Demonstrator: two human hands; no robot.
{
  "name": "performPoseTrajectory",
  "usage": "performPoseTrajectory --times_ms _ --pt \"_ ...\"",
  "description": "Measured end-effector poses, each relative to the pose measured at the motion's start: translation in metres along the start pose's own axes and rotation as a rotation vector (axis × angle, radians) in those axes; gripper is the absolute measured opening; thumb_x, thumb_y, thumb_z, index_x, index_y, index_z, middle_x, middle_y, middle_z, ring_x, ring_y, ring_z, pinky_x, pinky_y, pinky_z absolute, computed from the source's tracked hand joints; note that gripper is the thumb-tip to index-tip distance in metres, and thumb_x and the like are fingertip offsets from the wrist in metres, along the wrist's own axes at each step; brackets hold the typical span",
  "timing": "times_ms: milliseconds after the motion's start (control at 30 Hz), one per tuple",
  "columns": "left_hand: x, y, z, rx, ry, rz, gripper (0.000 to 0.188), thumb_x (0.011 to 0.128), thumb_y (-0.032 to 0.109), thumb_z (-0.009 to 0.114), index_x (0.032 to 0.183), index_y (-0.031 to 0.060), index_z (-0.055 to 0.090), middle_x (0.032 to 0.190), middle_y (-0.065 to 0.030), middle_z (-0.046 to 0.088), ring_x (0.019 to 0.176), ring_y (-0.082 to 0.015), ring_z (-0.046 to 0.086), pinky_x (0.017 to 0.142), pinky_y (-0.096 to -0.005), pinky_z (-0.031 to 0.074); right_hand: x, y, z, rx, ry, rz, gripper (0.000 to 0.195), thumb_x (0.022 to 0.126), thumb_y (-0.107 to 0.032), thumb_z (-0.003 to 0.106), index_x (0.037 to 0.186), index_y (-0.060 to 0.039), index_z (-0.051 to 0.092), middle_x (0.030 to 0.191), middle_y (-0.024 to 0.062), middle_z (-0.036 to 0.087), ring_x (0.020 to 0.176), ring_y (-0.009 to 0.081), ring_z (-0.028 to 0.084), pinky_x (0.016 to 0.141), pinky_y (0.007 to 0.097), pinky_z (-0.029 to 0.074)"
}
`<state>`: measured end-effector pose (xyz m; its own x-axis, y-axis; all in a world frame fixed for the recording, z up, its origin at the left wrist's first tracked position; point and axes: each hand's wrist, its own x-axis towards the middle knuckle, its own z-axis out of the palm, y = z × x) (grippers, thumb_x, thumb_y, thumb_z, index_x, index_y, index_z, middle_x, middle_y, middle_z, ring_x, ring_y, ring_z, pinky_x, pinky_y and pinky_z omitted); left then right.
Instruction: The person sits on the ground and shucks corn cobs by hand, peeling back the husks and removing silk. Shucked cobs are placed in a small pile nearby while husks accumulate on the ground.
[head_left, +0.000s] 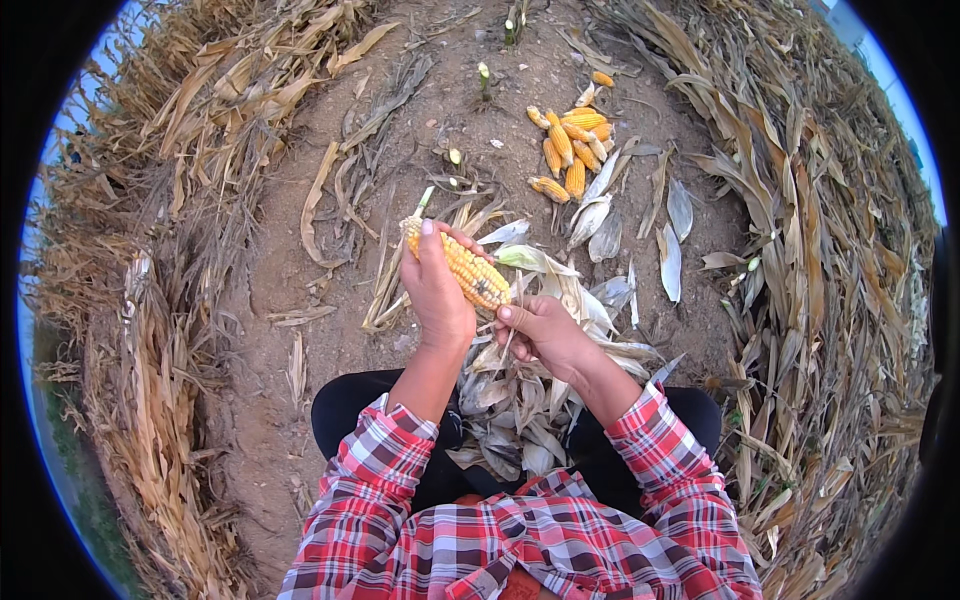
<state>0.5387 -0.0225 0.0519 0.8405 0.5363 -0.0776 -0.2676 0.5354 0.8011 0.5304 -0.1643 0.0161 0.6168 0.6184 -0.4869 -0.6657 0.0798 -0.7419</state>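
My left hand (437, 289) is closed round a yellow corn cob (469, 270), its thumb lying along the upper left part. The cob is bare of husk, with a green stalk stub at its upper end and some dark, damaged kernels near its lower end. The thumb and fingers of my right hand (534, 326) meet at that lower tip; dry husk hangs by them, and whether they pinch husk or cob is hard to tell. Below and right of my hands, loose pale husks (517, 427) lie heaped between my knees. Farther off, a pile of husked cobs (574, 146) rests on the soil.
Long banks of dry corn stalks lie to the left (169, 420) and right (817, 300). Short cut stalk stubs (484, 75) stick up from the ground ahead. Loose husks (670, 262) are scattered on the soil right of centre.
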Motion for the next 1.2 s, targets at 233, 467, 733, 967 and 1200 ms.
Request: performPoseTrajectory --times_ms 233,467,733,967,1200 --pt "0.02 -0.003 -0.019 -0.179 0.168 -0.213 0.028 0.094 0.036 0.046 0.087 0.0091 0.047 0.072 -0.0047 0.052 0.063 -0.0188 0.055 0.059 -0.0393 0.05 -0.001 -0.007 0.004 -0.787 0.058 -0.432 0.018 0.088 -0.009 0.055 0.105 -0.0044 0.06 0.074 0.0087 0.059 0.069 0.0199 0.06 0.063 0.0327 0.048" --pt "0.026 -0.012 -0.034 -0.208 0.224 -0.323 0.029 0.094 0.037 0.046 0.087 0.0089 0.047 0.074 -0.0043 0.053 0.065 -0.0187 0.055 0.061 -0.0407 0.049 -0.013 0.0 0.01 -1.368 -0.166 -0.658 0.012 0.08 -0.007 0.056 0.091 -0.0043 0.058 0.084 0.0151 0.062 0.078 0.0332 0.061 0.066 0.0394 0.05" --pt "0.026 -0.015 -0.028 -0.175 0.16 -0.343 0.035 0.095 0.042 0.045 0.091 0.0078 0.046 0.078 -0.0071 0.053 0.072 -0.0217 0.056 0.067 -0.0428 0.05 -0.019 0.068 -0.015 -1.874 -0.002 -0.364 0.016 0.083 -0.014 0.053 0.096 -0.0043 0.058 0.091 0.0097 0.061 0.079 0.032 0.063 0.069 0.0394 0.052" --pt "0.008 -0.037 -0.028 0.08 -0.001 -0.349 0.034 0.097 0.036 0.046 0.106 0.0026 0.048 0.096 -0.0119 0.057 0.088 -0.0224 0.057 0.082 -0.0365 0.047 -0.011 -0.013 -0.013 -1.087 0.263 -0.63 0.066 0.077 -0.023 0.072 0.128 0.0031 0.038 0.114 0.0189 0.055 0.104 0.03 0.057 0.086 0.0388 0.047" --pt "-0.002 -0.004 -0.001 0.493 -0.167 -0.129 0.023 0.092 0.01 0.051 0.114 0.0022 0.052 0.111 -0.0086 0.056 0.099 -0.0161 0.054 0.087 -0.0318 0.045 0.06 0.087 -0.057 -0.416 0.224 0.103 0.042 0.085 -0.025 0.066 0.111 0.0 0.045 0.075 0.0055 0.056 0.057 0.0118 0.055 0.046 0.0264 0.043"
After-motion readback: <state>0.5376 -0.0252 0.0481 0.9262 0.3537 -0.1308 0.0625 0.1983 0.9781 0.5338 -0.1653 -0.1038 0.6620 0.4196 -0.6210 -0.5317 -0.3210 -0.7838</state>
